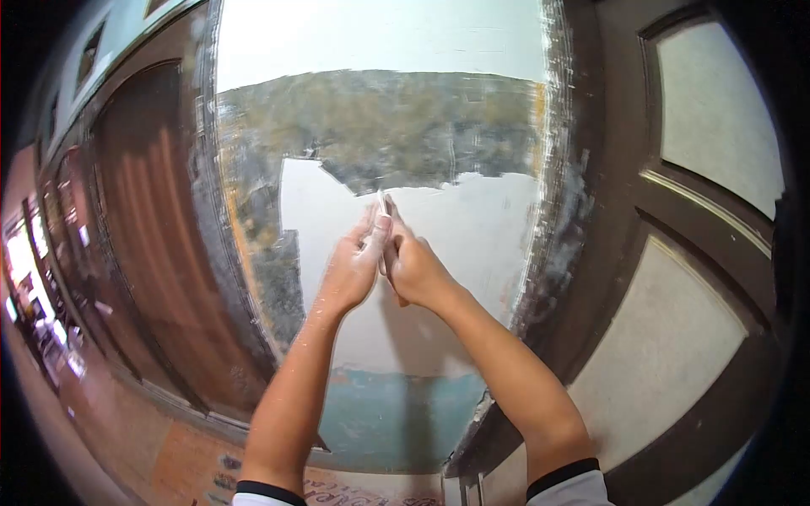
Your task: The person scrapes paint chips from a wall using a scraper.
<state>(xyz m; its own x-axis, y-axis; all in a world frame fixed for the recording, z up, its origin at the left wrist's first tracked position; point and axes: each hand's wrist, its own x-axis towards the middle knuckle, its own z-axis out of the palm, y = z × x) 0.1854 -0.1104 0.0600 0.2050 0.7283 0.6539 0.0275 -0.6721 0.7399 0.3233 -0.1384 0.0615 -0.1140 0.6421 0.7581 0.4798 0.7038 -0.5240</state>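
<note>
My left hand (354, 261) and my right hand (417, 268) come together in front of the wall, both smeared with white plaster. Between them is a thin scraper (381, 202), seen edge-on and coated white, pointing up. My right fingers close round its lower part, and my left thumb and fingers press against its side. Most of the tool is hidden by my hands. Behind them, white plaster (472, 228) covers the middle of the wall panel, its ragged upper edge just above the fingertips.
A bare grey-brown band (371, 110) crosses the panel above, below a smooth white area (380, 38). Blue-green paint (380, 413) shows at the bottom. A dark door with pale panels (700, 295) stands on the right, a brown wooden door (156, 194) on the left. Reddish flooring (126, 379) runs left.
</note>
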